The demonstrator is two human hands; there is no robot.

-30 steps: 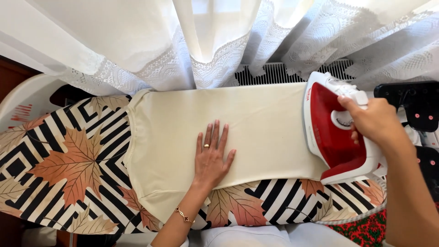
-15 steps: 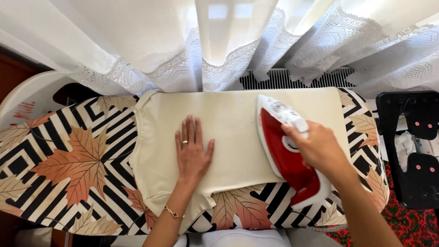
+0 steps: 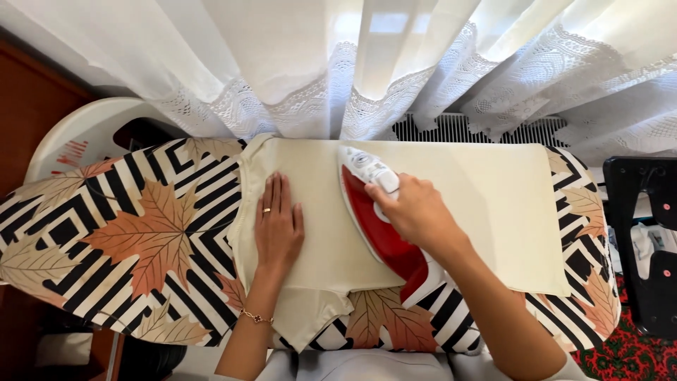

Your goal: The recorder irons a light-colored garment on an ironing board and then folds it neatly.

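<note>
A cream-coloured shirt (image 3: 486,204) lies flat across an ironing board (image 3: 134,233) whose cover has black-and-white stripes and orange leaves. My left hand (image 3: 277,224) presses flat on the shirt near its left end, fingers apart, a ring on one finger and a bracelet at the wrist. My right hand (image 3: 416,212) grips the handle of a red and white iron (image 3: 374,212), which rests sole-down on the middle of the shirt, its tip pointing away and left.
White lace curtains (image 3: 338,63) hang just behind the board, with a radiator (image 3: 465,128) below them. A black frame (image 3: 645,240) stands at the right. A white rounded object (image 3: 84,134) sits behind the board's left end.
The iron has slid left along the shirt from its right end to the middle. My left hand has shifted left too, staying flat on the fabric.
</note>
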